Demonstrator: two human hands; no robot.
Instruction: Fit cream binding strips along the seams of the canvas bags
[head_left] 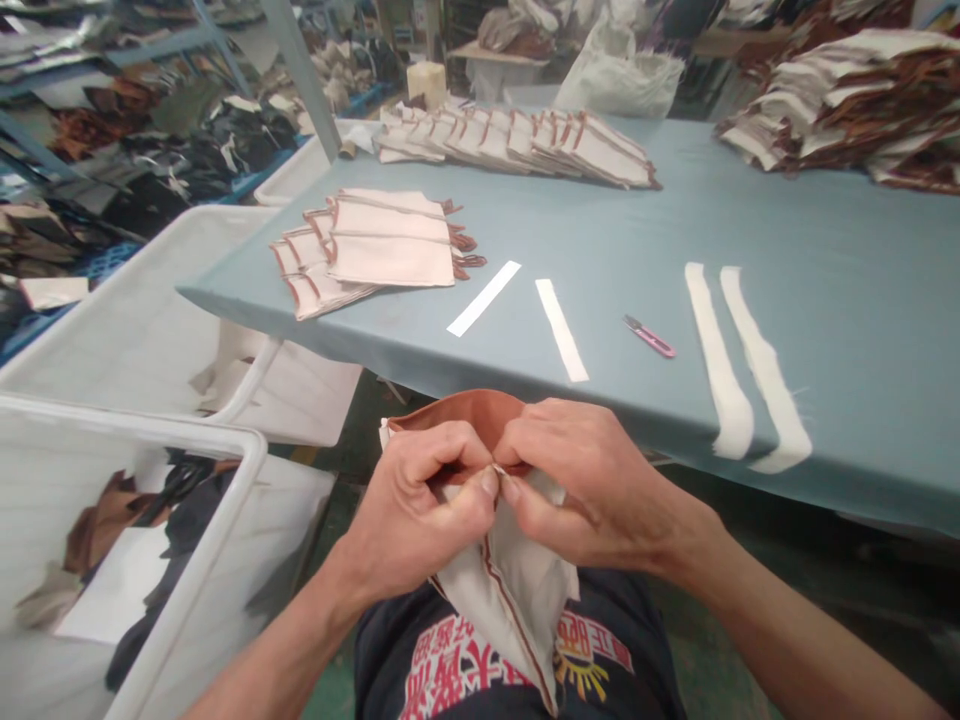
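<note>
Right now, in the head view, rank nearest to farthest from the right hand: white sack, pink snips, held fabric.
1. Held fabric: in the right hand.
2. Pink snips: on the table, ahead, slightly right.
3. White sack: near the table's far edge.

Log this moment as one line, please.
left hand: pinching cream-and-brown sewn cloth piece | right hand: pinching same piece | blue-grey table: slim pink snips lying on top
</note>
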